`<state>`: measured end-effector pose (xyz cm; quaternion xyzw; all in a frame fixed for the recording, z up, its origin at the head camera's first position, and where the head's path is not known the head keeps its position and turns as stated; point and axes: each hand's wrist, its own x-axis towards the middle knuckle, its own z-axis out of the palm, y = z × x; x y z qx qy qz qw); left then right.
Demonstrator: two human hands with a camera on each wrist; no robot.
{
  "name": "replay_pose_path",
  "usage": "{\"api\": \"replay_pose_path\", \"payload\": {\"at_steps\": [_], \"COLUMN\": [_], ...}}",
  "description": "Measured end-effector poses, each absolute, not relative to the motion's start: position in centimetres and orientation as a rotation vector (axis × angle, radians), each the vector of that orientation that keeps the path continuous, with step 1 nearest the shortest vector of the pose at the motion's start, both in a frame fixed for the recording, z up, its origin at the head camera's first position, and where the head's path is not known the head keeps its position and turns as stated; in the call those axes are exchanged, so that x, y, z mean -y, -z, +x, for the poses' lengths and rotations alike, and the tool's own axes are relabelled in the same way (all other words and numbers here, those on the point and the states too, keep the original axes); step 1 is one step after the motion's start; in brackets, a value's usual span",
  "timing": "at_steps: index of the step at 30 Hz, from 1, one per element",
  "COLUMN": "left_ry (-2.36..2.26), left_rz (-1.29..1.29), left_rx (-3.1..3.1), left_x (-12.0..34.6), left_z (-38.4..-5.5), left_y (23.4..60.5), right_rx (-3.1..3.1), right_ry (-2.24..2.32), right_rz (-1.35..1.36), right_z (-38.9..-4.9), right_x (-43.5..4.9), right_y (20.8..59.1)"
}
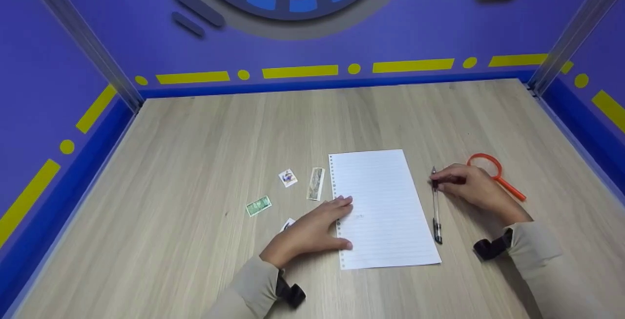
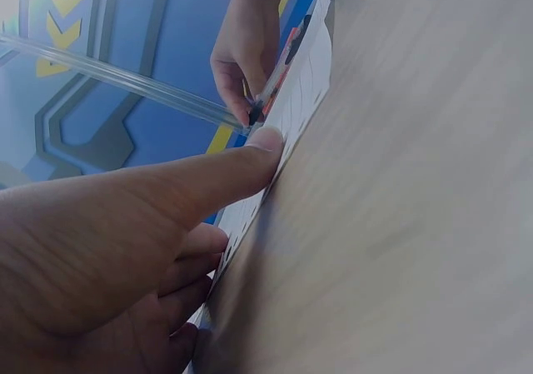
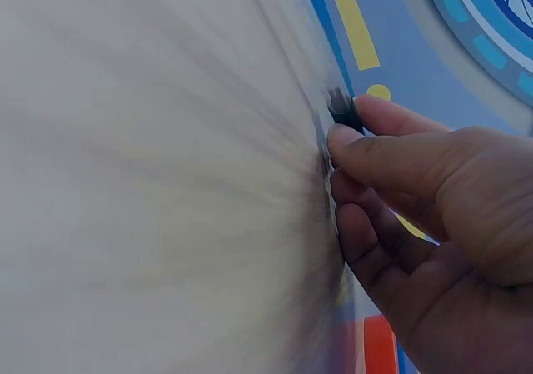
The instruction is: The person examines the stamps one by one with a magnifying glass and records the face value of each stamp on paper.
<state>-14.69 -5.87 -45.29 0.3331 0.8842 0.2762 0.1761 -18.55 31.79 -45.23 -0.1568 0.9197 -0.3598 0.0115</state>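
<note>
A lined sheet of loose-leaf paper (image 1: 381,202) with punched holes down its left side lies on the table, a small faint mark near its middle. My left hand (image 1: 317,228) rests on its left edge, thumb and fingers extended; the left wrist view shows the thumb (image 2: 241,166) on the hole-punched border. Just right of the sheet lies a clear-barrelled pen (image 1: 436,211) with dark ends. The thumb and forefinger of my right hand (image 1: 471,187) pinch its far end. In the right wrist view, a dark piece of the pen (image 3: 344,112) shows between those fingertips.
An orange magnifying glass (image 1: 510,188) lies beyond my right hand. Left of the paper are a green stamp (image 1: 259,205), a small white stamp (image 1: 288,178) and a long narrow stamp (image 1: 316,183). Another stamp (image 1: 287,223) is partly hidden by my left hand. Blue-purple walls (image 1: 312,50) surround the table.
</note>
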Motion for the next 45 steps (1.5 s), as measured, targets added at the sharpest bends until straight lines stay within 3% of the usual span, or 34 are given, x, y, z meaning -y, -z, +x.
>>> {"api": "replay_pose_path", "payload": {"at_steps": [29, 45], "left_ry": [-0.722, -0.741], "left_rz": [0.976, 0.985], "left_rx": [-2.523, -2.56], "left_x": [5.71, 5.33], "left_z": [-14.47, -14.19], "left_y": [44.88, 44.54], "right_rx": [-2.871, -2.94], "right_ry": [1.037, 1.132], "right_rz": [-0.35, -0.471], "right_z": [-18.19, -18.1], "right_x": [-31.72, -32.18], "right_y": [44.63, 44.57]}}
